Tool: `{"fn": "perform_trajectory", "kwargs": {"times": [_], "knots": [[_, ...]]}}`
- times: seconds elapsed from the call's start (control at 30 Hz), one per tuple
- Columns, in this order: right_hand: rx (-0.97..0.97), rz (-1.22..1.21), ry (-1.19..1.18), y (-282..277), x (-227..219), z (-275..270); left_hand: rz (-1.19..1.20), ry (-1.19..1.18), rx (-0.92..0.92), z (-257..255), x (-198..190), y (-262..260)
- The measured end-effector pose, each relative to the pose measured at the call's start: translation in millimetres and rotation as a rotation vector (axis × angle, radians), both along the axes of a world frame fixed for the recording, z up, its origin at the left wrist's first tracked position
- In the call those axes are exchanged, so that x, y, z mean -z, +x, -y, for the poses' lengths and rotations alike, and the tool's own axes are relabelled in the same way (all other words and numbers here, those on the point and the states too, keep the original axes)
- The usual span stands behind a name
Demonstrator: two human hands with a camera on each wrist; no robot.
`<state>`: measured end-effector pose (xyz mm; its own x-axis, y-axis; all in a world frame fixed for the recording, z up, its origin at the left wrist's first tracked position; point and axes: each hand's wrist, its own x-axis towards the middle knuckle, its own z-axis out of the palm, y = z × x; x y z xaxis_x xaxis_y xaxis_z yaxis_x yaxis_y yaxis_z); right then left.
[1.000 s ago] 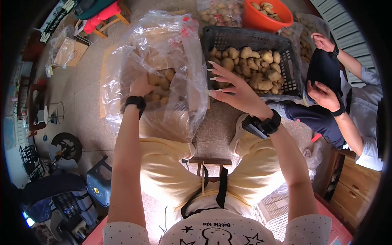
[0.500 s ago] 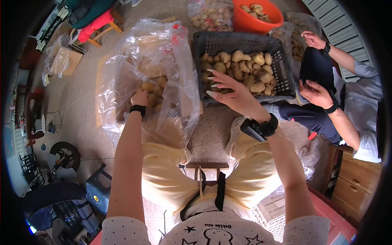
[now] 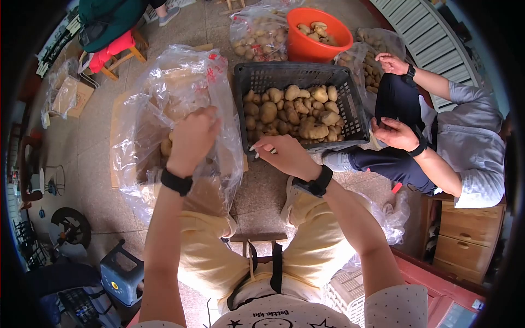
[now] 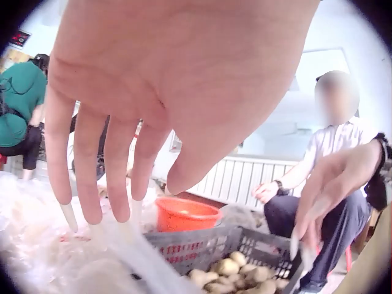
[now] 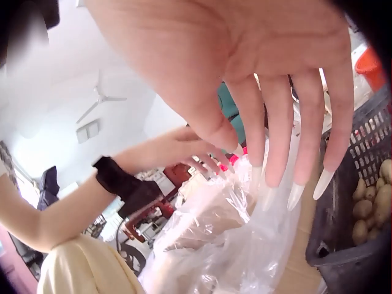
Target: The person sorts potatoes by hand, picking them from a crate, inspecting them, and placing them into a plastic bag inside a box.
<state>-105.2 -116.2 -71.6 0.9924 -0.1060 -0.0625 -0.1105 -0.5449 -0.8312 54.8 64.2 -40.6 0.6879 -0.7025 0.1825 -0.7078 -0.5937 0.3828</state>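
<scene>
Plastic bag (image 3: pixel 183 90) — left fingers (image 4: pixel 116 165) above; right fingers (image 5: pixel 309 116) near crate (image 3: pixel 355 106).

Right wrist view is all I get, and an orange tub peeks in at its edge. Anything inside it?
Observer: Yes, the head view shows pale potatoes in the orange tub.
Operator: What's in that crinkly clear plastic?
Observer: The head view shows a few potatoes inside the clear plastic, beside the person's left hand.
Operator: Is anyone on the crate's other side?
Observer: Yes, someone in a light grey shirt sits just to the right of the black crate.
</scene>
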Motion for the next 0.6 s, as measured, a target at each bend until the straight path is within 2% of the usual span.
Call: {"fn": "perform_trajectory", "kwargs": {"times": [0.03,0.17,0.3,0.37,0.4,0.47,0.6], "knots": [[-0.029,-0.039,-0.149,-1.5,1.5,-1.1,-0.031,-0.006,0.052,5.0,-6.4,-10.9],[-0.129,-0.090,-0.126,-16.2,15.7,-10.7,-0.112,0.034,0.217,15.5,-5.9,-36.7],[-0.165,-0.173,-0.201,-20.3,40.9,-11.2,-0.144,0.088,0.233,15.5,-0.4,-42.3],[-0.145,-0.062,-0.365,-19.2,44.0,-8.2,-0.008,0.095,0.199,17.1,4.5,-38.9],[-0.143,-0.063,-0.370,-16.6,42.3,-7.4,-0.007,0.089,0.201,18.2,4.4,-36.2],[-0.167,-0.108,-0.732,-14.7,37.4,-6.1,-0.007,0.121,0.182,18.8,2.9,-35.5],[-0.151,-0.134,-0.566,-3.4,36.0,0.5,-0.008,0.120,0.173,21.0,3.0,-37.3]]}}
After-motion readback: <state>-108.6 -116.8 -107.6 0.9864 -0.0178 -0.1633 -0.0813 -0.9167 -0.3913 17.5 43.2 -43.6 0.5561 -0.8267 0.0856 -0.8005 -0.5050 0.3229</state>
